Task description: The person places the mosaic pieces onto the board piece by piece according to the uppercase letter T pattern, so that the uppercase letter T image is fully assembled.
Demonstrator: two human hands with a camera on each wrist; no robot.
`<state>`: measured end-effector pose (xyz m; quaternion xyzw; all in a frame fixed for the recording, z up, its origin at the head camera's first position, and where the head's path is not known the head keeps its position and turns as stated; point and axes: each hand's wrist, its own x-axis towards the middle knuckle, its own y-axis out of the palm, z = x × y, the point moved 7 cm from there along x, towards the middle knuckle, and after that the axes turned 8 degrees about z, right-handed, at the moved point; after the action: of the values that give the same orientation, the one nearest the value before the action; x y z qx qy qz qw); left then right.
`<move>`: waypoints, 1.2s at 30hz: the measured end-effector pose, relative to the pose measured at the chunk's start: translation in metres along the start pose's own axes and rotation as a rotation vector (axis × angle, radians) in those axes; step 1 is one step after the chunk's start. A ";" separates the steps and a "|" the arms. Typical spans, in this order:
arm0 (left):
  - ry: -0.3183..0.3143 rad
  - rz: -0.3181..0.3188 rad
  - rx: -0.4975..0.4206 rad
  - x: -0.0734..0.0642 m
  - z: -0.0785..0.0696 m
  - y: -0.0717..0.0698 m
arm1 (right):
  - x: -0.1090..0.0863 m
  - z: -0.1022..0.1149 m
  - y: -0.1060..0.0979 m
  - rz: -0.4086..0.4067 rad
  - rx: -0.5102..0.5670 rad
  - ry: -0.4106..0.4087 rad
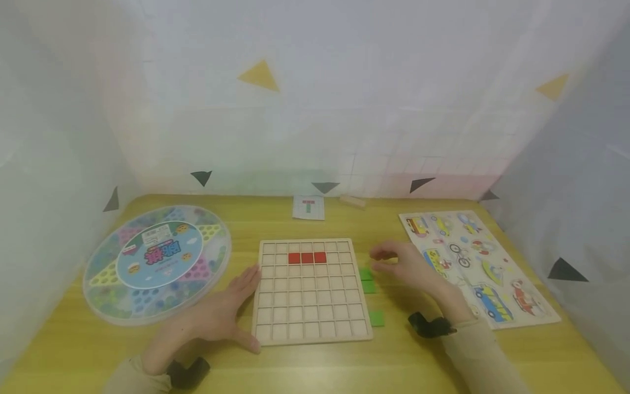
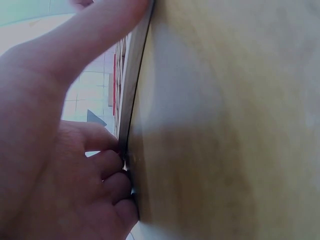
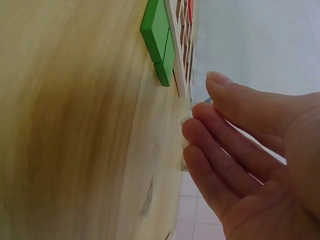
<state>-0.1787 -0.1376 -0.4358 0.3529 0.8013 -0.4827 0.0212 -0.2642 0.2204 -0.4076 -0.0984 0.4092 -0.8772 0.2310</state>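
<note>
A square wooden grid board (image 1: 312, 283) lies on the table. Three red tiles (image 1: 307, 258) sit side by side in its second row from the top. Along the board's left edge rests my left hand (image 1: 216, 314), its fingers spread and the thumb at the lower left corner. Just right of the board are two green tiles (image 1: 367, 280) touching each other, and a third green tile (image 1: 376, 318) lies nearer to me. My right hand (image 1: 406, 265) hovers beside the upper green pair, thumb and fingertips apart; in the right wrist view nothing is between them.
A round Chinese checkers box (image 1: 216, 273) stands on the left. To the right lies a wooden vehicle puzzle board (image 1: 462, 284), partly behind my right hand. At the back are a small card (image 1: 317, 214) with a red and green T and a wooden strip (image 1: 353, 202).
</note>
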 end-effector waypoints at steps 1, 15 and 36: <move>-0.001 -0.002 0.003 0.000 0.001 0.000 | 0.000 0.000 0.000 0.001 -0.001 0.003; 0.027 -0.001 -0.003 -0.001 -0.001 -0.001 | 0.003 -0.006 0.011 0.052 -0.040 0.015; 0.008 0.008 -0.018 -0.001 -0.001 -0.001 | 0.001 -0.001 0.014 0.084 -0.058 0.029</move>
<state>-0.1784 -0.1378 -0.4343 0.3577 0.8042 -0.4741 0.0230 -0.2608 0.2131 -0.4193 -0.0750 0.4414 -0.8558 0.2590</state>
